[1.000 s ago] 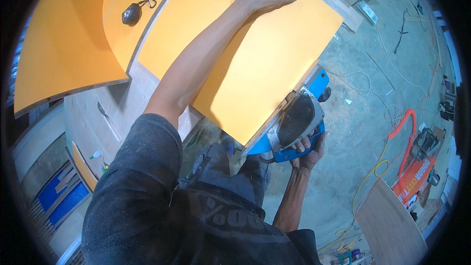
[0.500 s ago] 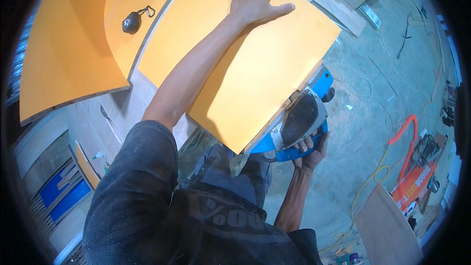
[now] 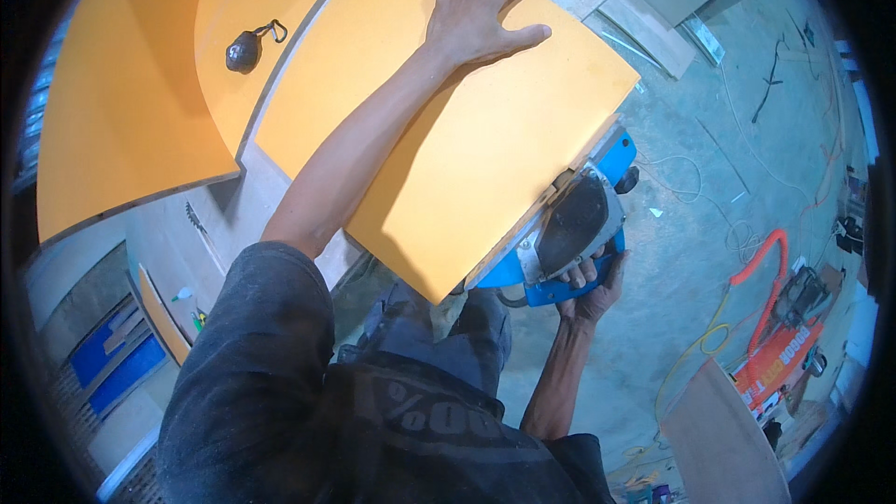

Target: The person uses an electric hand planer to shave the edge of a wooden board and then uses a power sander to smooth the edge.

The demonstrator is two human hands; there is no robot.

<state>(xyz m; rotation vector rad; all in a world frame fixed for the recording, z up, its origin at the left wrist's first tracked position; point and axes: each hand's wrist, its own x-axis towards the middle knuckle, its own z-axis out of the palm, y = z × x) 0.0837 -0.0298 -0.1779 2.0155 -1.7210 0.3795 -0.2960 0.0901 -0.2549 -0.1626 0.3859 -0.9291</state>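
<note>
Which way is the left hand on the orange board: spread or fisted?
Spread: the left hand lies palm-down, fingers splayed, on the orange board.

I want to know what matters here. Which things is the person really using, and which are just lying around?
In use:
- orange board, left hand pressed flat on it
- blue power tool at the board's edge, right hand holding it

Lying about:
- dark weight on the other orange panel
- orange machine on the floor

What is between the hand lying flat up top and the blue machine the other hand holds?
In the head view, only bare orange board lies between the left hand and the blue power tool that the right hand grips at the board's edge.
</note>
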